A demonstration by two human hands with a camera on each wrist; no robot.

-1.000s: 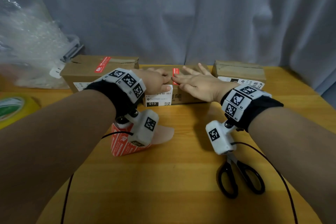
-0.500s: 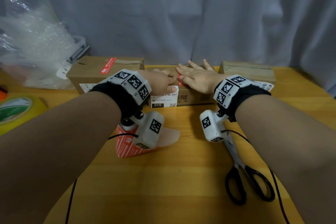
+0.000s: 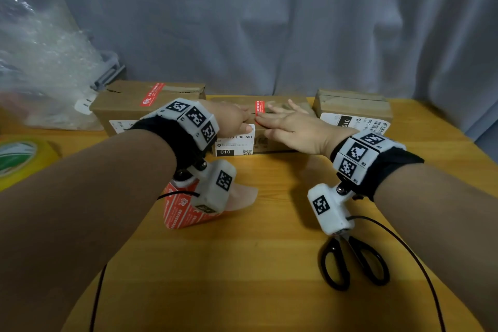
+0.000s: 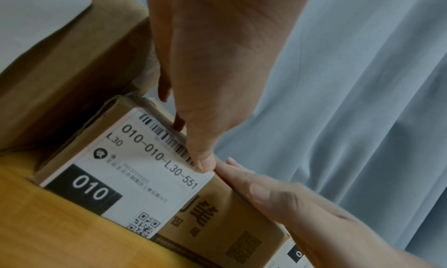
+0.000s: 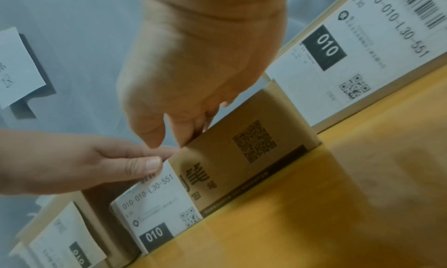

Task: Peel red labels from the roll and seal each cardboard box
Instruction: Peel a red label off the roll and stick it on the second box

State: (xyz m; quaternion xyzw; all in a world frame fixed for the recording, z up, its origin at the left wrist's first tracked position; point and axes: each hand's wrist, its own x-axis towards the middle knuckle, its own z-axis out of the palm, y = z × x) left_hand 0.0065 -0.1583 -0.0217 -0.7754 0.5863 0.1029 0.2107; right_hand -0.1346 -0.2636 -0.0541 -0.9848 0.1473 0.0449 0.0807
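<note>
At frame centre, the right hand (image 3: 292,127) has slid back off the red label (image 3: 259,108), fingers flat; the left hand (image 3: 231,119) lies loosely on the middle box (image 3: 272,140) (gripping nothing). That seal looks done; the upper-right box (image 3: 353,106) remains.

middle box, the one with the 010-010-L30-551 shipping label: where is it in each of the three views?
Head: middle cardboard box sits centre, at the far side of the table, under both hands, with a red label on top.
Left wrist: middle cardboard box fills the lower centre, front face toward the camera.
Right wrist: middle cardboard box lies lower centre, running diagonally.
Shared landmark: its white shipping label with the black 010 block.
</note>
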